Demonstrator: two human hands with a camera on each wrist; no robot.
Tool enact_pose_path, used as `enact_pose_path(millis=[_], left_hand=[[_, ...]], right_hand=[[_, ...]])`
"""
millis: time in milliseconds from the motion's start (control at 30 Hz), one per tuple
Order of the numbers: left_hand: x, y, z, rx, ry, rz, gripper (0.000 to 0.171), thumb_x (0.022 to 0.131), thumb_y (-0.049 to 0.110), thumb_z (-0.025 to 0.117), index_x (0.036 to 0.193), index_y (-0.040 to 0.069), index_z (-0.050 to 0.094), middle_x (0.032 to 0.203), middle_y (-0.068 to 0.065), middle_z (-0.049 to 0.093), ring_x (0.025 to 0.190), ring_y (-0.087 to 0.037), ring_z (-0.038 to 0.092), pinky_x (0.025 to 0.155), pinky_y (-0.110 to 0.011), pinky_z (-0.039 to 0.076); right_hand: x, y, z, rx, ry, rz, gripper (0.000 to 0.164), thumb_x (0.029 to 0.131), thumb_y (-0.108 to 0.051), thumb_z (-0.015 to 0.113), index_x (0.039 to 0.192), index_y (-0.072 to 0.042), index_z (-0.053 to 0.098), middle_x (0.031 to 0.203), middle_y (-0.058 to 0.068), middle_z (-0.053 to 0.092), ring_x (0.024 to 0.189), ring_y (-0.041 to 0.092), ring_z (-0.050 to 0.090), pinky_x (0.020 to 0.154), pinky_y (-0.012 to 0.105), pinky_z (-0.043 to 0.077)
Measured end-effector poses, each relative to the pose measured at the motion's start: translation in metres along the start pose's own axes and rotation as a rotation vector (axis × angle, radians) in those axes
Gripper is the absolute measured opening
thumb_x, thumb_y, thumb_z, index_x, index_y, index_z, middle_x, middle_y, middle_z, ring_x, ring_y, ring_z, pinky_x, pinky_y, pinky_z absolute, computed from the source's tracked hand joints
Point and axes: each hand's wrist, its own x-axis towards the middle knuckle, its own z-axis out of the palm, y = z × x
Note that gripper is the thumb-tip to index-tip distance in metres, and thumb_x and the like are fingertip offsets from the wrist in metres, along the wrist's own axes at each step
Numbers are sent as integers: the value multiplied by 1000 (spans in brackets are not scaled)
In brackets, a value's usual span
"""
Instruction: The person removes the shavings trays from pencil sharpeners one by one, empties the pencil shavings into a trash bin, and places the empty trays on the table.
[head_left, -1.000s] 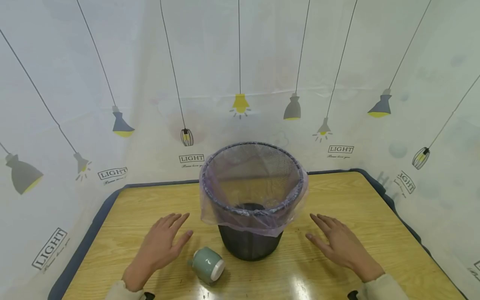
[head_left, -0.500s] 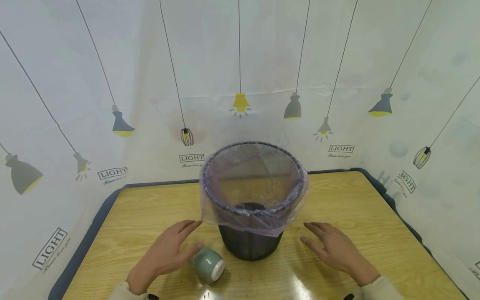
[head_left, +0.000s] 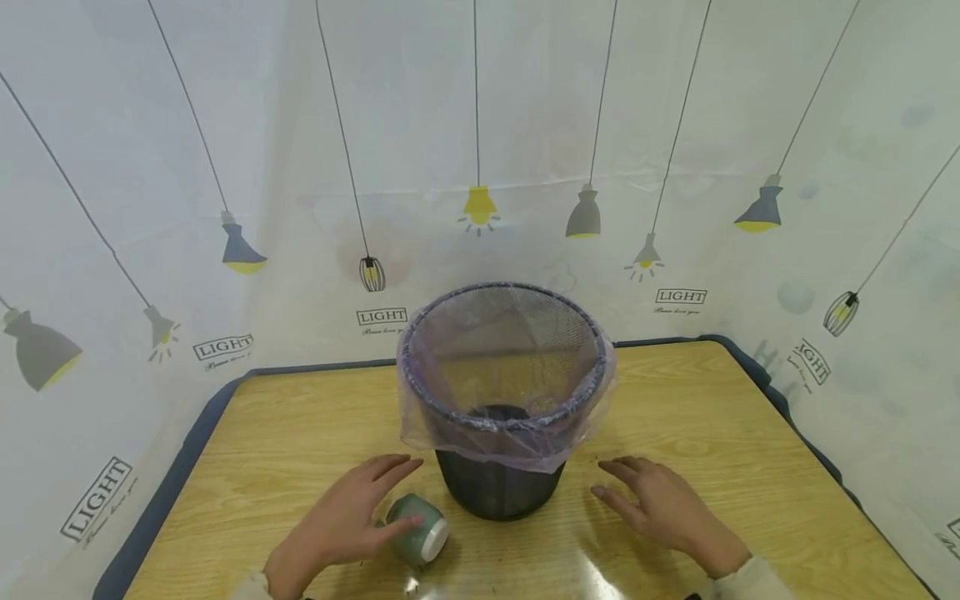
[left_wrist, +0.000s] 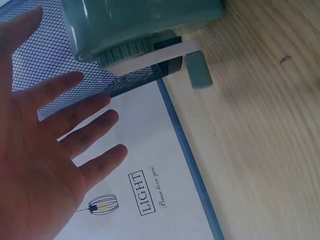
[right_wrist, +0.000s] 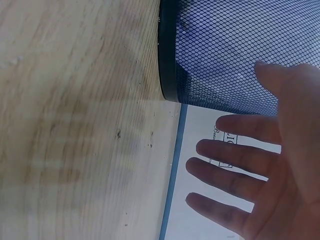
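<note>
A green hand-crank pencil sharpener lies on the table at the front, left of the bin. Its pale crank arm and green knob show in the left wrist view. My left hand is beside it with fingers spread, the thumb overlapping it in the head view. A black mesh bin stands upright in the middle, lined with a thin purple plastic bag folded over its rim. To the bin's right, my right hand hovers with straight, parted fingers and holds nothing.
The wooden table has a dark blue edge along its back and sides. Behind and around it hangs a white wall covering printed with lamps.
Both hands have moved inward and lower, toward the bin's base. My left hand has come over beside the pencil sharpener. The bin and sharpener have stayed in place.
</note>
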Motion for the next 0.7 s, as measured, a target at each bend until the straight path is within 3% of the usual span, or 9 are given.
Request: enact_pose_path(millis=[467, 700], left_hand=[[1, 6, 9, 46, 39, 103, 77, 85, 66, 63, 142, 15, 55, 139, -9, 57, 125, -31, 56, 99, -51, 50], [2, 6, 13, 61, 52, 136, 79, 81, 66, 69, 140, 15, 56, 136, -10, 59, 122, -30, 58, 96, -50, 52]], right_hand=[[-3, -3, 4, -12, 24, -71, 42, 98, -39, 60, 117, -3, 70, 113, 11, 70, 97, 28, 69, 80, 45, 58], [-2, -4, 5, -20, -3, -94, 38, 97, -35, 63, 116, -3, 71, 113, 12, 71, 100, 29, 69, 81, 45, 58]])
